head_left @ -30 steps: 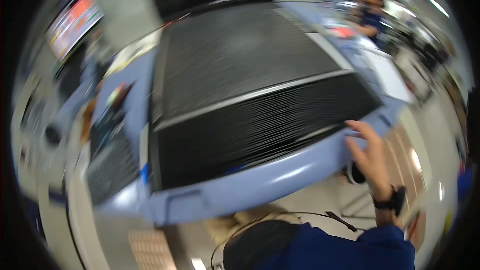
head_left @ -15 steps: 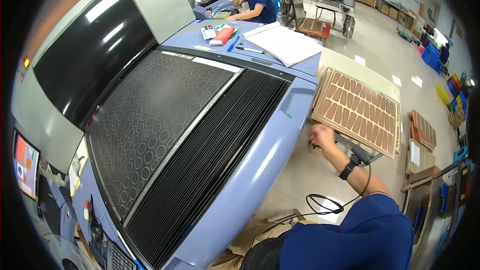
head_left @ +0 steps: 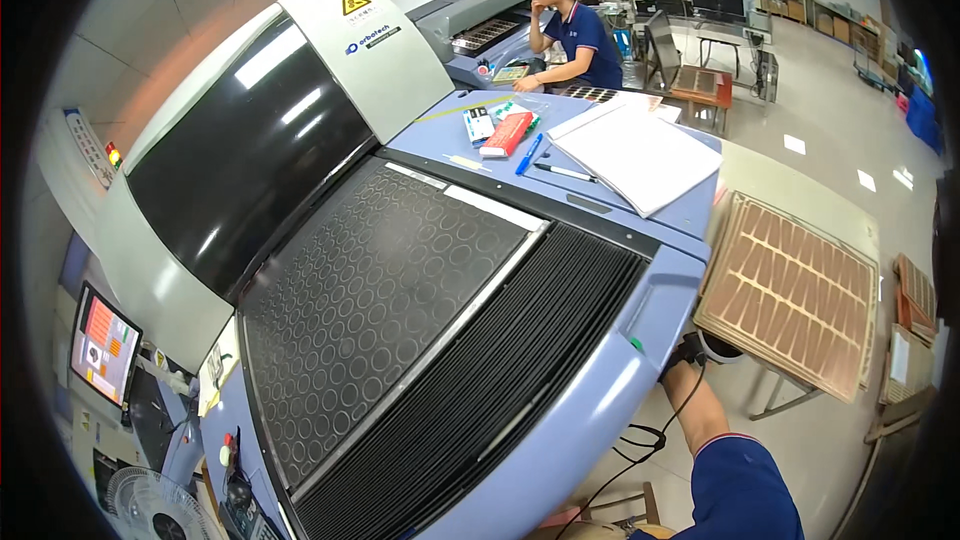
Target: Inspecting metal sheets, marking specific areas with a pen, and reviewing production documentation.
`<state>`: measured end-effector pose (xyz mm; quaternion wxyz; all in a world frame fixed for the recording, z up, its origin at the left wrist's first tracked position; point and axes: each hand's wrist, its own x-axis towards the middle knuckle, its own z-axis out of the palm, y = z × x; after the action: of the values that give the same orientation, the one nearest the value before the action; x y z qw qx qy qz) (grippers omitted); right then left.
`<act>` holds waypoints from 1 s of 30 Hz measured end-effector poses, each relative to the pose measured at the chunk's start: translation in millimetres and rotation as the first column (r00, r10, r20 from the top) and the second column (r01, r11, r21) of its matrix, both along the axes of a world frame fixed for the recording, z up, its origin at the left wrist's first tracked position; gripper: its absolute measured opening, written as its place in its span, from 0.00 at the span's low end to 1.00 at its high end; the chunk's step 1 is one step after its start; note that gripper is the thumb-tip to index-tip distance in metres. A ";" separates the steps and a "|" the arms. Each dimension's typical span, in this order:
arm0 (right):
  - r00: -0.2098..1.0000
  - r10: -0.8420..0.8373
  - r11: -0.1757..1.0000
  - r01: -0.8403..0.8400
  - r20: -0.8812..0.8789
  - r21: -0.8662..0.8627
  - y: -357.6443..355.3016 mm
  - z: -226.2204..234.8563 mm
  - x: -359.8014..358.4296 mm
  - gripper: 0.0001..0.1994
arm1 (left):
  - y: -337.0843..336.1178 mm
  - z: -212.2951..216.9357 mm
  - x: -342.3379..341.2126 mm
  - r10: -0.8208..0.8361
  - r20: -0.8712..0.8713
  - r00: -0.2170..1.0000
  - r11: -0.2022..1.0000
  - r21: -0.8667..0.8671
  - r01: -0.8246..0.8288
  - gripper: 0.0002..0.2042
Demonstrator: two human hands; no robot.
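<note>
My right forearm (head_left: 697, 405) reaches forward from the lower right, past the machine's rounded blue-lilac front edge (head_left: 590, 410). A black wrist device (head_left: 690, 348) with a cable sits at its far end. My right hand is hidden there, beside the machine's side, so its fingers do not show. Close to the wrist lies a stack of copper-coloured panels (head_left: 790, 285) with rows of tapered shapes, on a pale table. My left hand is out of view. The machine's flat black bed (head_left: 360, 310) carries a pattern of rings, with black pleated bellows (head_left: 480, 360) beside it.
On the machine's far ledge lie an open white notebook (head_left: 640, 155), a blue pen (head_left: 530, 154), a black-and-white pen (head_left: 565, 173) and a red packet (head_left: 508, 135). A co-worker (head_left: 585, 40) sits beyond. A screen (head_left: 105, 350) and a fan (head_left: 160, 510) stand at left.
My view has shifted, so the machine and panels appear farther right and lower. My right hand, visible before near the panel stack, has gone out of sight by the machine's side.
</note>
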<state>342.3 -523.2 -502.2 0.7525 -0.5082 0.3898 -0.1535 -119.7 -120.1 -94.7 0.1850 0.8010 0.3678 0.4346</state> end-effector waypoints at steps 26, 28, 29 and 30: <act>0.994 -0.089 0.991 0.082 -0.063 -0.107 -13.4 -17.0 -13.4 0.24 | 9.8 16.2 24.5 0.151 -0.079 0.985 0.988 -0.018 -0.153 0.21; 0.995 -0.085 0.991 0.078 -0.059 -0.113 -12.1 -17.1 -10.2 0.24 | 11.6 17.2 27.0 0.155 -0.078 0.985 0.987 -0.019 -0.157 0.20; 0.995 -0.082 0.991 0.075 -0.061 -0.115 -11.7 -17.3 -9.7 0.24 | 12.4 16.7 26.9 0.158 -0.081 0.984 0.987 -0.017 -0.160 0.20; 0.995 -0.078 0.991 0.071 -0.061 -0.118 -9.9 -17.7 -9.0 0.24 | 11.9 18.1 25.5 0.159 -0.082 0.984 0.987 -0.018 -0.161 0.20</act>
<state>333.2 -533.2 -519.9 0.7023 -0.5408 0.4235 -0.1869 -94.2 -108.3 -76.6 0.1445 0.7832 0.4436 0.4111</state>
